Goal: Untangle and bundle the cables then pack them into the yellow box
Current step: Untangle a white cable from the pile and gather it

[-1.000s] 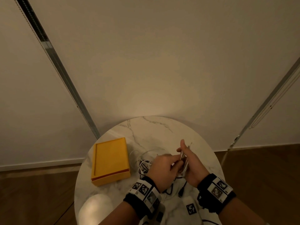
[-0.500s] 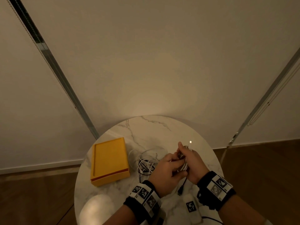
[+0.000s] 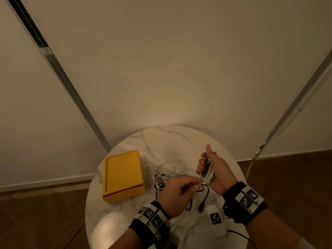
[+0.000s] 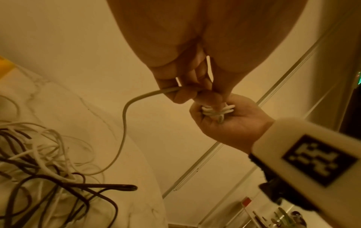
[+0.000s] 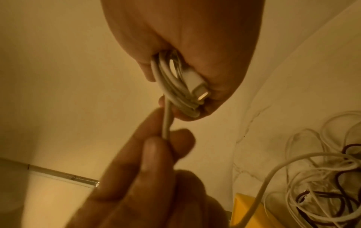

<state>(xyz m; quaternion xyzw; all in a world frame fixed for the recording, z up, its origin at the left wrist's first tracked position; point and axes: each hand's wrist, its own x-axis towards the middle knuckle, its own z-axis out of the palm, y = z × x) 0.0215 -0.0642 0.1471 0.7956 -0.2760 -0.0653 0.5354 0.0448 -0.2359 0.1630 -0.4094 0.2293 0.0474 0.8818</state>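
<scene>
My right hand (image 3: pixel 212 169) grips a folded bundle of white cable (image 3: pixel 207 170) above the round marble table (image 3: pixel 170 139); its white plug (image 5: pixel 197 84) shows against the palm. Just below it my left hand (image 3: pixel 179 193) pinches the loose end of the same white cable (image 4: pixel 148 94) between thumb and fingers, close to the bundle. A tangle of white and dark cables (image 3: pixel 164 177) lies on the table between my hands and the yellow box (image 3: pixel 123 175). The box lies flat at the table's left, closed, with a red seam on its near edge.
A white tagged device (image 3: pixel 216 220) with a black lead lies at the table's near right edge. A black cable with a plug (image 3: pixel 202 206) hangs under my hands. A pale wall stands behind the table, and wooden floor surrounds it.
My left hand has come off the bundle and dropped toward me, pulling the loose white end down. My right hand has stayed up with the bundle in it.
</scene>
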